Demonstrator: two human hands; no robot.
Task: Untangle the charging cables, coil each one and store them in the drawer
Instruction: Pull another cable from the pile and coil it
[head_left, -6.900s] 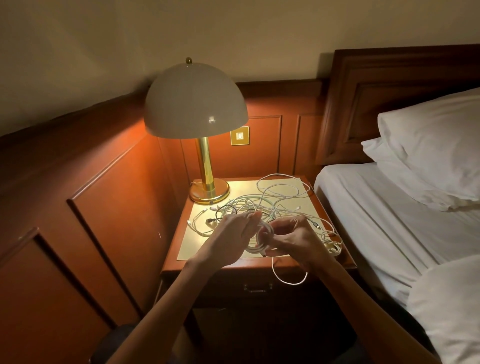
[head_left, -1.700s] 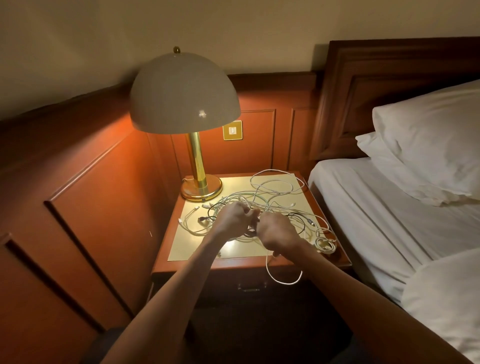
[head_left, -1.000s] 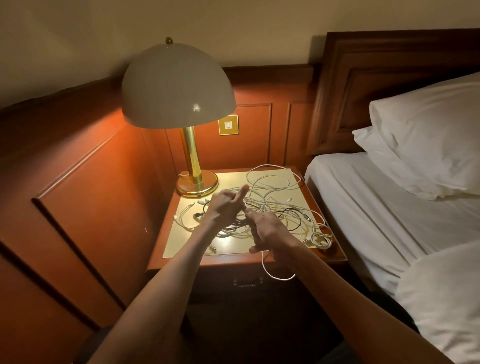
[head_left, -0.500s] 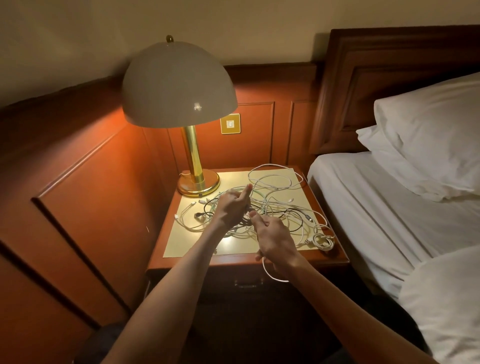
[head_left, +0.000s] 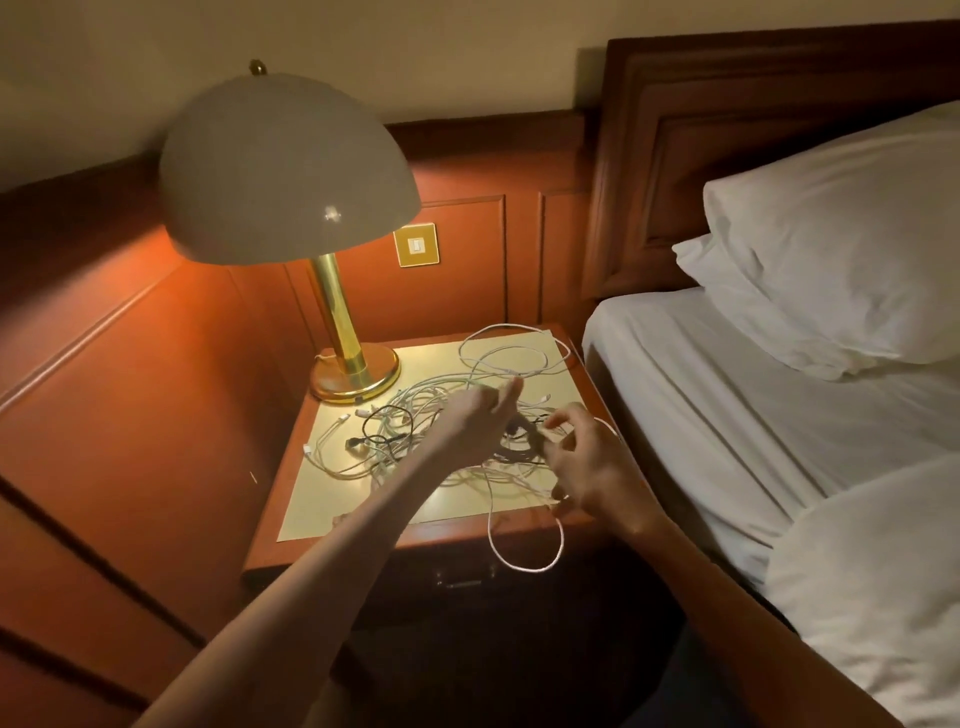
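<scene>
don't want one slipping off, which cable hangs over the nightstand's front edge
The white cable looping down past the front edge, below the right hand. The black cable and the rest don't cross it.

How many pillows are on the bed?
2. A big pillow leans against the headboard, and a flatter pillow lies under it, poking out below its lower edge. The white bulge at the lower right might be another pillow or bedding; I cannot tell.

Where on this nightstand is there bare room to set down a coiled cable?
The front-left corner of the nightstand top, between the cable tangle and the front edge, is bare. Centre and right are crowded: left hand and right hand hold a dark cable there.
</scene>
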